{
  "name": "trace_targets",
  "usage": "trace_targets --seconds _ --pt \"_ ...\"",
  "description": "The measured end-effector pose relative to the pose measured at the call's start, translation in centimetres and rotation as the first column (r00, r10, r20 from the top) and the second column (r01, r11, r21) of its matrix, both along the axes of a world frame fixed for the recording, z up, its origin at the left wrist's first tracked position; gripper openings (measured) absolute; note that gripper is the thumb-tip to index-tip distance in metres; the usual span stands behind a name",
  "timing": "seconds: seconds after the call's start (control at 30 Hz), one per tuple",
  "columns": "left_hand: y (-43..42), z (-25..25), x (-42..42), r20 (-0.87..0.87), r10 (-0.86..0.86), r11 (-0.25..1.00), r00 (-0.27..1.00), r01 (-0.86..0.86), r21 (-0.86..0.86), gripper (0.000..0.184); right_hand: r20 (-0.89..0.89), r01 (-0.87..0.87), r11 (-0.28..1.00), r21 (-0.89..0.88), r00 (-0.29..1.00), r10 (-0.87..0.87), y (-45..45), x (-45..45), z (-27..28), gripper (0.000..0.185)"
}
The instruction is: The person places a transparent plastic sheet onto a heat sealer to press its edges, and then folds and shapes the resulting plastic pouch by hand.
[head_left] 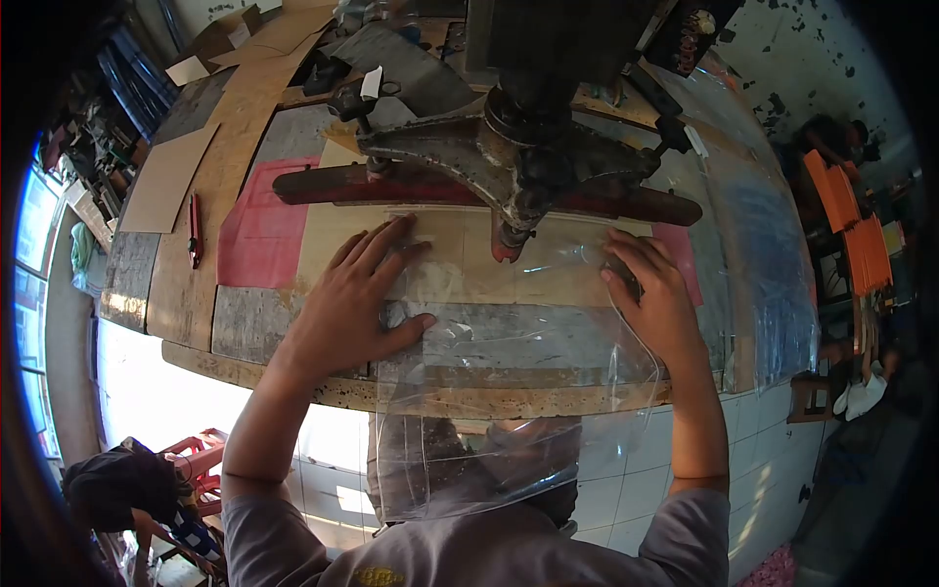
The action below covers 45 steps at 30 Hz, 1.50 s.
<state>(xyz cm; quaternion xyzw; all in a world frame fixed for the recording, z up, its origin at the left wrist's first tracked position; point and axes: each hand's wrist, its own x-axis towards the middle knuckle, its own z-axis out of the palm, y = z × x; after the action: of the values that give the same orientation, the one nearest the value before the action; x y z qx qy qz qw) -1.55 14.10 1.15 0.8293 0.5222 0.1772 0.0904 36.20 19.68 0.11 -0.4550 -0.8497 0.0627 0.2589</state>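
Evidently, the left hand (362, 293) is spread across a limp, glossy, clear plastic sheet (518, 342), the right hand (650, 293) curved at its other side, thumb apart from fingers, its far edge hard to make out by a long, scuffed bar (430, 193), its creased near end drooping past the worn wooden table (264, 321).
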Motion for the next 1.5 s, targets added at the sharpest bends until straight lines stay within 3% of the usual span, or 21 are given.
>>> trace_targets --seconds 1.5 --pt "-0.02 0.25 0.1 0.002 0.003 1.0 1.0 -0.003 0.004 0.074 -0.053 -0.013 1.0 -0.006 0.999 0.012 0.38 0.16 0.14 0.032"
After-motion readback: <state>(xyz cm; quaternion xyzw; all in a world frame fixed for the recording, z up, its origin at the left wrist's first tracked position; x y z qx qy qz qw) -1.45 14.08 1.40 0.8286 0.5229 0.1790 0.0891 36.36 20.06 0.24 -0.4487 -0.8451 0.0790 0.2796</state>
